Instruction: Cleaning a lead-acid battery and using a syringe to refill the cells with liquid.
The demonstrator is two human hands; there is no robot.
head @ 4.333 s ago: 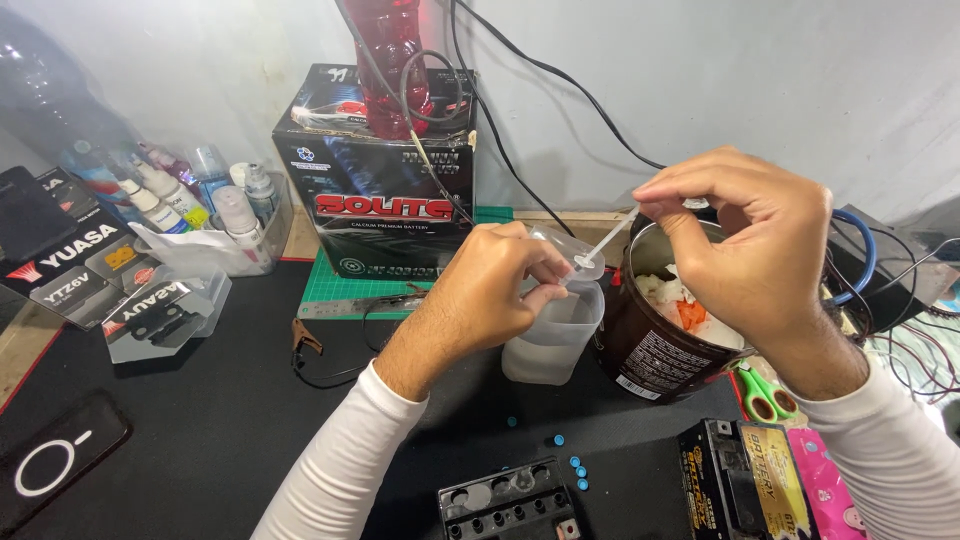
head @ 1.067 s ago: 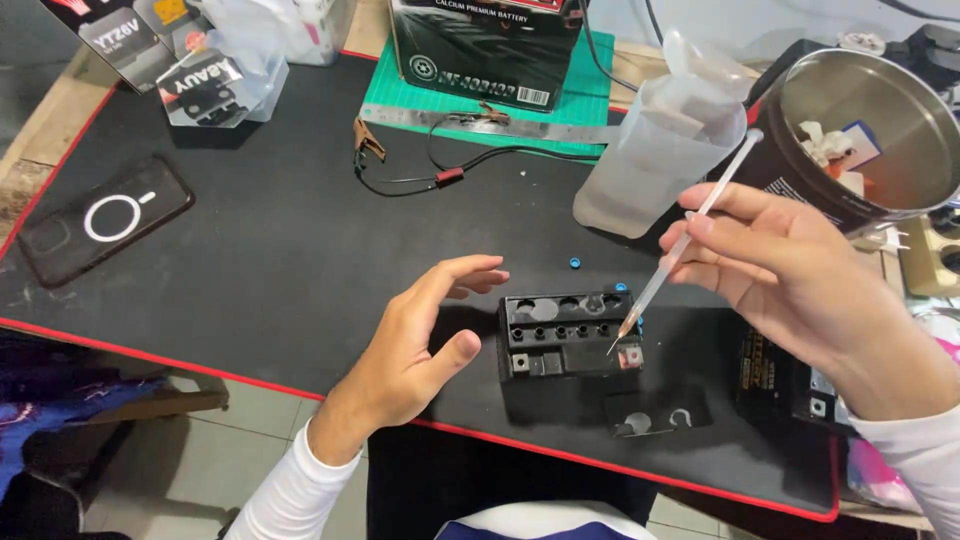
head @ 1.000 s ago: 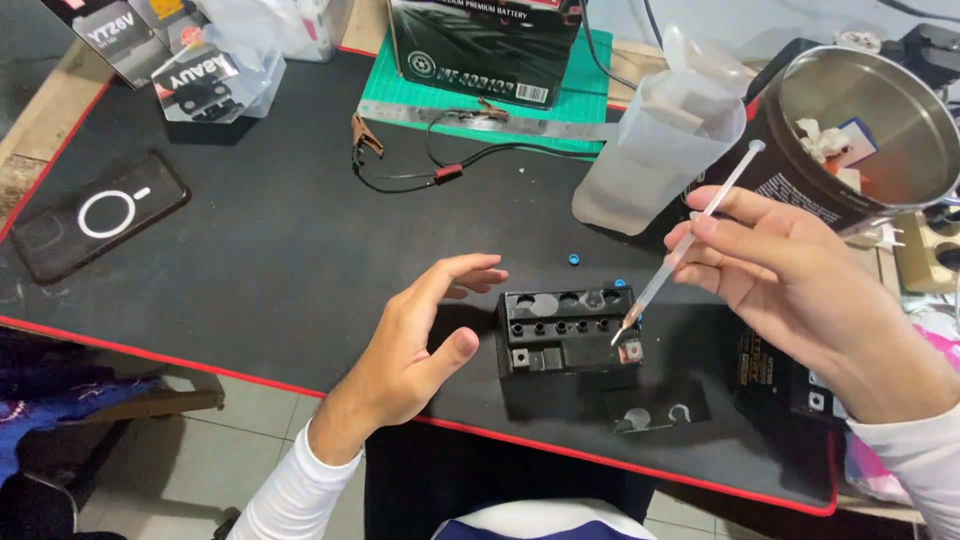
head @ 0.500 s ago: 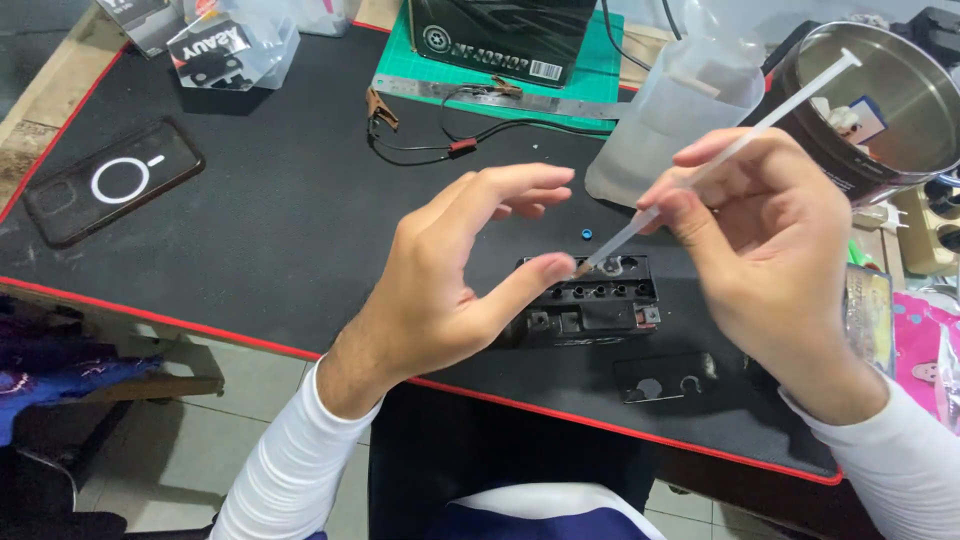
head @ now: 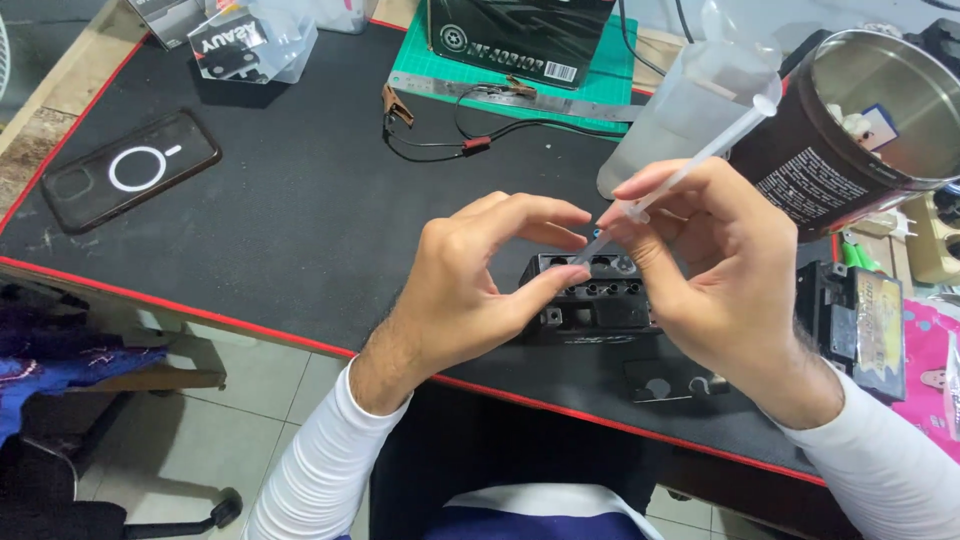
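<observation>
Right grip (head: 700, 270) pinching syringe (head: 700, 160), tip over battery (head: 595, 300), left grip (head: 480, 280) released alongside

Right hand (head: 715, 275) pinching a thin clear plastic syringe (head: 690, 168), tip slanted down over the small black rectangular battery (head: 592, 297); left hand (head: 480, 285) curled against the battery's left end; both on a black red-edged desk mat (head: 290, 210); translucent plastic bottle (head: 680, 110) and open brown metal tin (head: 850, 120) behind; black phone (head: 128, 172) well apart at left.
</observation>
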